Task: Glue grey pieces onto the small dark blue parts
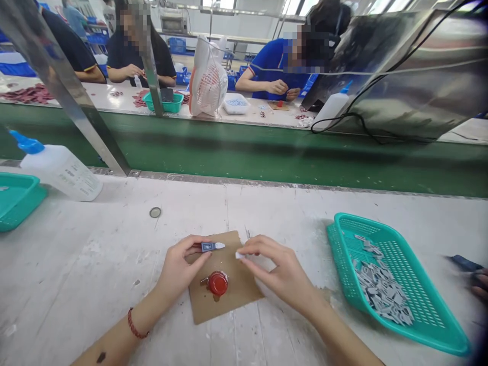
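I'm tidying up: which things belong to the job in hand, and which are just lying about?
Likely in the job:
navy, white-tipped piece in the left fingers
small white piece in the right fingers
red container on cardboard
teal basket of grey pieces

Likely lying about:
metal bottle cap
white squeeze bottle (role unclear)

A reddish braided bracelet (pixel 134 326) circles the left wrist (pixel 142 311), near a dark mark (pixel 101 357)

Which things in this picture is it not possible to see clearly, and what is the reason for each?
In the head view:
- White piece: partly covered by the right hand.
- Bottle label: print too small to read.
- Left green basket: cut off by the left edge.
- Dark object, far right: blurred; another hand there is cut off by the right edge.
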`<control>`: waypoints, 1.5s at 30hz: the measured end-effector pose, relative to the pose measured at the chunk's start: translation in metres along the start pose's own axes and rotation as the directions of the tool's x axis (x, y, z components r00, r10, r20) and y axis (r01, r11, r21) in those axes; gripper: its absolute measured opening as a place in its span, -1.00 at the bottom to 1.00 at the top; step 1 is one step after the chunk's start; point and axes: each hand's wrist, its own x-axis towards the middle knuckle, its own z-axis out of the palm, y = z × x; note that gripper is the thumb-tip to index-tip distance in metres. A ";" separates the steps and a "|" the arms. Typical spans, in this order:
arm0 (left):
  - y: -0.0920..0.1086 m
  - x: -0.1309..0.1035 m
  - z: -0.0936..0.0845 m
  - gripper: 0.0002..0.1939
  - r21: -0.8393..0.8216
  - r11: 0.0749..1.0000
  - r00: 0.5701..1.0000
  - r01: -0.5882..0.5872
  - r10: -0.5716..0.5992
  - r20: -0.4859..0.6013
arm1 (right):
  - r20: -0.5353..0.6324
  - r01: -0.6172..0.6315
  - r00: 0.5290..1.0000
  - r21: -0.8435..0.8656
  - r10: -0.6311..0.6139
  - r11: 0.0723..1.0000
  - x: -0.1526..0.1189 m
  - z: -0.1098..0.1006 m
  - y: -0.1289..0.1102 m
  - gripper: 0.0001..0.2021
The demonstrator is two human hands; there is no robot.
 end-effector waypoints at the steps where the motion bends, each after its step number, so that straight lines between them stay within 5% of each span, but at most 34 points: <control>1: 0.000 0.000 0.000 -0.84 -0.001 1.000 1.000 0.000 0.000 -0.002 | 0.050 0.024 0.998 0.028 -0.026 0.999 -0.002 0.006 -0.009 -0.89; 8: 0.006 0.004 -0.004 -0.78 -0.220 0.971 0.992 0.098 -0.112 -0.052 | 0.179 0.158 0.971 0.008 -0.157 0.987 -0.012 0.027 -0.026 -0.83; 13: 0.016 0.006 -0.015 -0.66 -0.282 0.910 0.953 0.303 -0.289 0.091 | 0.207 0.199 0.961 -0.049 -0.185 0.979 -0.014 0.029 -0.027 -0.81; 18: 0.020 0.004 -0.021 -0.74 -0.388 0.826 0.912 0.410 -0.364 0.189 | 0.235 0.202 0.955 -0.076 -0.179 0.977 -0.015 0.031 -0.030 -0.79; 21: 0.020 0.004 -0.024 -0.77 -0.477 0.761 0.898 0.439 -0.357 0.257 | 0.216 0.138 0.967 0.004 -0.136 0.990 -0.012 0.026 -0.031 -0.80; 24: 0.018 0.004 -0.025 -0.82 -0.526 0.718 0.890 0.456 -0.348 0.295 | 0.150 -0.076 0.988 0.188 0.048 0.979 -0.007 0.019 -0.026 -0.88; 29: 0.014 0.004 -0.017 -0.71 -0.552 0.739 0.921 0.387 -0.337 0.194 | 0.220 -0.448 0.893 0.497 0.392 0.743 0.000 0.017 -0.007 -0.81; 33: 0.010 0.002 -0.007 -0.69 -0.437 0.854 0.959 0.282 -0.234 0.163 | 0.225 -0.497 0.857 0.593 0.463 0.634 0.007 0.022 -0.002 -0.76; 40: 0.003 -0.004 0.004 -0.88 -0.406 0.901 0.978 0.155 -0.081 0.194 | 0.168 -0.415 0.894 0.659 0.415 0.628 0.024 0.033 -0.017 -0.82; 45: 0.000 -0.004 0.005 -0.89 -0.433 0.887 0.975 0.163 -0.077 0.210 | 0.104 -0.334 0.937 0.547 0.333 0.768 0.024 0.041 -0.019 -0.89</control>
